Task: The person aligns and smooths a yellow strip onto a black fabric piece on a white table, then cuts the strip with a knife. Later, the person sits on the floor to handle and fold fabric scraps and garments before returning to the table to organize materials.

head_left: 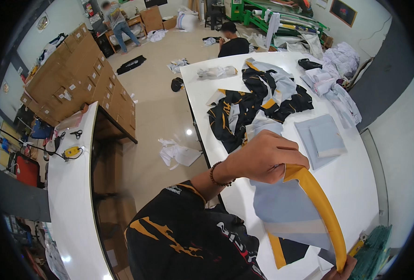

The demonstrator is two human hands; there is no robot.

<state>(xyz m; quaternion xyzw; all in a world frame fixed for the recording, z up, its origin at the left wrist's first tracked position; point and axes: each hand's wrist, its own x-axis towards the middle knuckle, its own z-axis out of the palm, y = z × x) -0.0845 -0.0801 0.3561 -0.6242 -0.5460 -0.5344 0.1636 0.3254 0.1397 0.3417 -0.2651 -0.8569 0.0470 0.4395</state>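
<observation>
Yellow trim [321, 200] stretched taut — left hand [267, 158] clenched on top, right hand [344, 269] pinching its bottom.

Table layout, roughly

Jersey pile [258, 105] sits mid table [356, 186], folded fabric stack [321, 137] to its right, cardboard boxes [76, 70] off left behind the side table [71, 196].

You see two white tables [356, 186] [71, 196], two folded grey pieces [321, 137], two other people [232, 42] [118, 21], one scissors [76, 134].
</observation>
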